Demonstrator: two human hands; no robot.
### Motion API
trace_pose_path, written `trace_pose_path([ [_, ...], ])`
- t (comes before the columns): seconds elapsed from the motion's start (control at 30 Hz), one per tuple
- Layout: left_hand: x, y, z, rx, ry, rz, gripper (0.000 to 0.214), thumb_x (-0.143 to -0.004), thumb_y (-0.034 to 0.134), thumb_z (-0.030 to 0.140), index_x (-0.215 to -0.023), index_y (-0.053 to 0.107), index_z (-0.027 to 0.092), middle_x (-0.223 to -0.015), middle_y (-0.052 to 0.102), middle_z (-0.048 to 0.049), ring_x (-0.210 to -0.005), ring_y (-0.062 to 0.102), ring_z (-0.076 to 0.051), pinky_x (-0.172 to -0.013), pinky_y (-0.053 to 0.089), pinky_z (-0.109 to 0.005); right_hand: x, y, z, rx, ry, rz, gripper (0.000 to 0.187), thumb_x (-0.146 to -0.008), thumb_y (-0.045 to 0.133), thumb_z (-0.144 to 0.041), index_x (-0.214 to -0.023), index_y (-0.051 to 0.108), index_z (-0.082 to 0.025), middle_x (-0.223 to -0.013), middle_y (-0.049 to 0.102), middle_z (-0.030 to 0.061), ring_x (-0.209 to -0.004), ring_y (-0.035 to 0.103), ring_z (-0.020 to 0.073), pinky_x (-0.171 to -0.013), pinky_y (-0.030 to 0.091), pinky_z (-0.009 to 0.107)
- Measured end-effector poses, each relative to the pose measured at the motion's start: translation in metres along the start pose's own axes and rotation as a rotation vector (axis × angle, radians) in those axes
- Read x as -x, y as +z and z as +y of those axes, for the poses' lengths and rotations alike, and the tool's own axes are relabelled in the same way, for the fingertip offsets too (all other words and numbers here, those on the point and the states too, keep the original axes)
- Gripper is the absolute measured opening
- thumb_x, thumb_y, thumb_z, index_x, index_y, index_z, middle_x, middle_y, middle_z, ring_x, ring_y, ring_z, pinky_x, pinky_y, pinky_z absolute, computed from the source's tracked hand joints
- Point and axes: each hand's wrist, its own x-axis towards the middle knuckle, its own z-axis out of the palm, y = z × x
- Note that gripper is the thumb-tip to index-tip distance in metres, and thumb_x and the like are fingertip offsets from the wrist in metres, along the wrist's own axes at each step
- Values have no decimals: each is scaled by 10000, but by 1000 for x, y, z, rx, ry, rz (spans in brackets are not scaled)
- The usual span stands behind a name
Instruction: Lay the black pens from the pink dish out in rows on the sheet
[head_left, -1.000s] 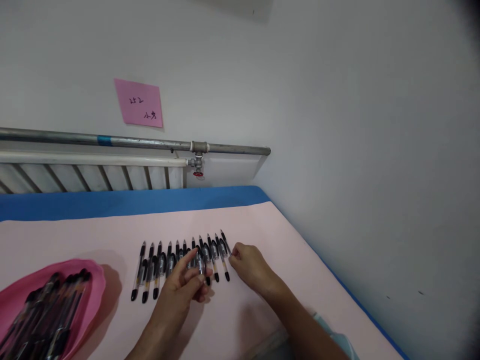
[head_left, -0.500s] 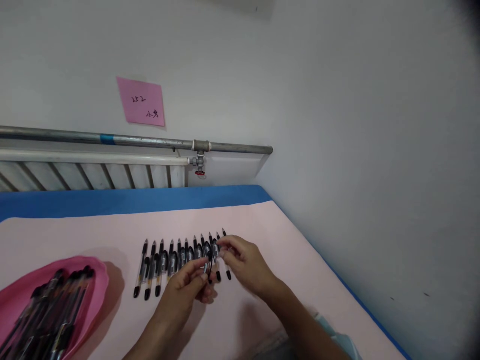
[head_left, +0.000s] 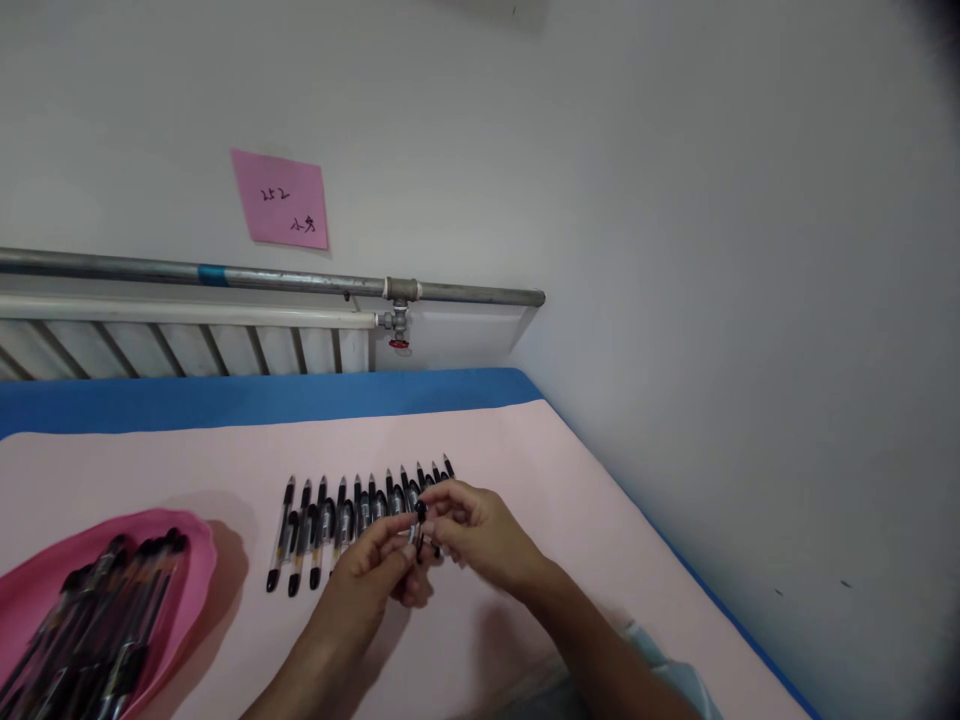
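Several black-capped clear pens [head_left: 337, 520] lie side by side in a row on the pale pink sheet [head_left: 525, 470]. Just in front of the row's right end, my left hand [head_left: 371, 580] and my right hand [head_left: 472, 530] meet, fingers pinched together on one pen [head_left: 418, 528] held between them. The pen's black cap shows at the fingertips; the rest of it is hidden by my fingers. The row's right-hand pens are partly covered by my right hand.
A pink tray [head_left: 191, 560] heaped with more black pens sits at the lower left. A blue table edge [head_left: 262, 400] runs along the back under a radiator and metal pipe [head_left: 300, 282]. A pink note [head_left: 281, 200] hangs on the wall. The white wall closes in on the right.
My right hand moved left from the row's right end to meet my left hand. Both hands now pinch one pen lifted just in front of the row.
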Motion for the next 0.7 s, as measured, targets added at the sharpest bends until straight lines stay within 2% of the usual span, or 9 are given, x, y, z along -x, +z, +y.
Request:
trace_pose_path([
  [0.13,1,-1,-3,-43,-7,-5,407,-643,726,344,-964,563,153,-512,602,24,-469,565,-141,-486,418,-259,-1,7,5,21,-1,7,243,-684,546,-136,-913,602,-193,-614,556,-51,-478,515,75,-456,393,194],
  [0.23,1,-2,-1,-79,-12,-5,465,-633,729,367,-1009,561,152,-694,672,-41,-556,604,-159,-527,443,-277,-7,-1,10,9,-53,64,246,-686,571,-189,-928,616,-192,-638,562,-41,-458,488,71,-438,383,194],
  [0.33,1,-1,0,-144,-9,11,473,-638,717,366,-1034,570,154,-959,660,-104,-621,610,-151,-555,447,-280,-18,-26,18,56,-137,323,277,-685,579,-258,-952,615,-196,-674,583,-24,-491,495,87,-449,392,205],
  [0.4,3,1,-2,-170,-11,0,437,-664,687,358,-1028,567,149,-938,646,-96,-618,594,-142,-554,437,-275,-26,-45,26,188,-153,518,254,-670,586,-290,-902,621,-194,-688,603,-9,-548,527,110,-482,407,215],
  [0.43,5,3,-3,-170,-14,-16,414,-676,671,351,-1020,564,147,-904,641,-85,-611,584,-138,-549,428,-270,-30,-53,31,217,-147,552,240,-665,583,-293,-877,625,-189,-691,613,0,-570,539,120,-500,414,223],
  [0.5,8,8,-7,-161,-23,-58,350,-700,636,324,-993,564,148,-845,630,-63,-601,564,-127,-544,407,-258,-36,-64,39,260,-132,580,222,-663,570,-294,-842,634,-181,-672,622,6,-584,550,132,-527,422,237],
  [0.6,15,15,-13,-201,-27,-122,246,-752,560,277,-961,577,150,-796,625,-47,-610,545,-117,-565,393,-246,-44,-67,48,302,-111,577,228,-668,542,-290,-834,647,-174,-628,622,1,-577,558,139,-554,428,252],
  [0.7,23,21,-15,-418,-7,-224,230,-805,473,252,-979,589,154,-812,650,-60,-670,572,-142,-597,413,-254,-50,-63,51,352,-94,562,236,-678,515,-291,-830,654,-176,-614,627,-4,-566,562,139,-559,429,254],
])
